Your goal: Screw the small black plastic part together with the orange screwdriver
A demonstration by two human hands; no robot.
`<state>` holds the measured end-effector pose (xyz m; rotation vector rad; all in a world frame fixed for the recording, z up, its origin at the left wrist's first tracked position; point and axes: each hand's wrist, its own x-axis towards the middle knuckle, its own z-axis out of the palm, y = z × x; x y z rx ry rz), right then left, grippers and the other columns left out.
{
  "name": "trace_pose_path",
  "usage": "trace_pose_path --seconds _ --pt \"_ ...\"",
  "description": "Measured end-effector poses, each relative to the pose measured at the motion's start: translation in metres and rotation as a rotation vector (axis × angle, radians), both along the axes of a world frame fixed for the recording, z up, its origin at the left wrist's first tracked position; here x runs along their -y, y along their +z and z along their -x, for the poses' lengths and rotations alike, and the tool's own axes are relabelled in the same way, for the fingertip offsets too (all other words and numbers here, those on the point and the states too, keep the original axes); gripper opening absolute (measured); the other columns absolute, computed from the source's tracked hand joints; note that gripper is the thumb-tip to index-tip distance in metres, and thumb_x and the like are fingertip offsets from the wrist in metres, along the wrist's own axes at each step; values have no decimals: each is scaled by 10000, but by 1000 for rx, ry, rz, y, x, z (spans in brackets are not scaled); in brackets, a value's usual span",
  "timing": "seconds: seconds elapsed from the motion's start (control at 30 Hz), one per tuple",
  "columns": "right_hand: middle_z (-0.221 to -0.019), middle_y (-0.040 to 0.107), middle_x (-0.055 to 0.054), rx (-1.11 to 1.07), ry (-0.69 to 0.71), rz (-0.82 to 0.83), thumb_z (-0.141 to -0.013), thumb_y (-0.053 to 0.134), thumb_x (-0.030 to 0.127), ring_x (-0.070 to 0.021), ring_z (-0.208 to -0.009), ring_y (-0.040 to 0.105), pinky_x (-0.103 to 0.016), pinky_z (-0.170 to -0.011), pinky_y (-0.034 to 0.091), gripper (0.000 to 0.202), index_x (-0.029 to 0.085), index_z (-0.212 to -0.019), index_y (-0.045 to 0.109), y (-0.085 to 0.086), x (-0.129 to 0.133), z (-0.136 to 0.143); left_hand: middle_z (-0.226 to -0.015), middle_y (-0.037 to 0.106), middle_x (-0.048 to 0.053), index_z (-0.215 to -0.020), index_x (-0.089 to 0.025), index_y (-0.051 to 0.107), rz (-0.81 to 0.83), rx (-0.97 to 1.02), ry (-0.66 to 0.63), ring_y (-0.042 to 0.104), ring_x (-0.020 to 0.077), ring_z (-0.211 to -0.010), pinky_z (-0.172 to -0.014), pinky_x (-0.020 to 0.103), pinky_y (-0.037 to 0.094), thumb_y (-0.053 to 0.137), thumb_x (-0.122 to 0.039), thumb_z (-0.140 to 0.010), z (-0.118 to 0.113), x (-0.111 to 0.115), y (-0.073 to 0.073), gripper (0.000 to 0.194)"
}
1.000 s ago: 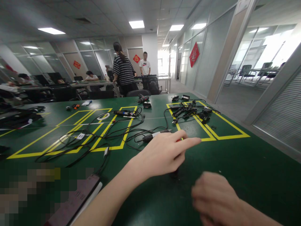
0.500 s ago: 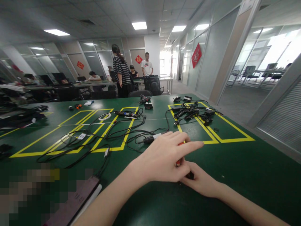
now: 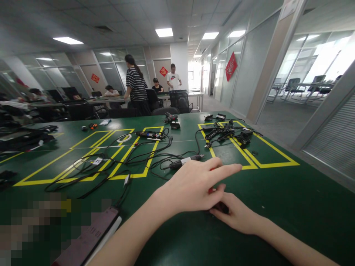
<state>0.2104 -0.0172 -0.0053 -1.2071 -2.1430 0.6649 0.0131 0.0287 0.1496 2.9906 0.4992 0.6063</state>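
My left hand is closed over a red object, with the index finger stretched out to the right. Only small red patches show between the fingers, so its kind is hidden. Just below and to the right, my right hand has its thumb and fingers pinched on a small dark piece, mostly covered. Both hands meet above the green table. Beyond my left hand lies a black corded tool with a light label.
Black cables and yellow tape outlines spread over the table. A pile of black parts lies at the far right, a power drill at the back. A phone is near the left front. Several people are in the room behind.
My hands stay together, with small shifts of the fingers; the right fingertips now show more. In the background, a person in a striped top has turned and moved left.
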Motion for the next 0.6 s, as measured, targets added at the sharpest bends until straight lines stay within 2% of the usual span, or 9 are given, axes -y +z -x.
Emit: trace_pose_path --seconds 0.1,0.23,0.3,0.4,0.5,0.6 --pt "-868 680 -38 33 12 -38 -884 606 214 -186 -713 614 -284 -635 471 98 185 -976 623 1 1 1 -1090 602 40 -1387 -257 481 -13 8 -35 593 172 -914 -787 283 469 495 -151 -867 0 0 1 531" --pt "-906 695 -57 118 20 -121 -872 603 180 -227 -814 651 -330 -730 499 142 191 -1013 609 6 2 1 -1151 598 41 -1433 -282 431 5 -3 6 602 155 -846 -747 279 476 483 -184 -900 0 1 1 545" --pt "-976 705 -74 147 38 -152 -883 601 197 -247 -901 663 -353 -795 509 136 194 -1019 609 8 2 0 -1177 594 46 -1433 -278 431 14 -1 7 607 174 -898 -777 290 486 530 -206 -866 1 1 2 580" --pt "-1093 708 -89 194 67 -156 -901 597 226 -264 -998 665 -382 -866 514 179 199 -1078 609 10 1 -2 -1209 588 49 -1416 -277 451 2 -3 -13 601 183 -985 -829 289 486 506 -137 -847 2 1 3 589" --pt "-1157 702 -105 237 71 -149 -910 593 234 -278 -1053 659 -410 -905 512 280 193 -1186 585 10 0 -3 -1212 584 49 -1434 -285 430 -5 -10 4 612 157 -915 -784 270 491 456 -145 -905 2 0 3 547" --pt "-1128 711 -101 239 72 -150 -915 587 234 -273 -1032 666 -404 -885 522 225 191 -1135 606 10 0 -3 -1195 587 56 -1422 -269 446 -11 4 3 609 173 -937 -804 281 494 498 -157 -873 2 -1 2 563"
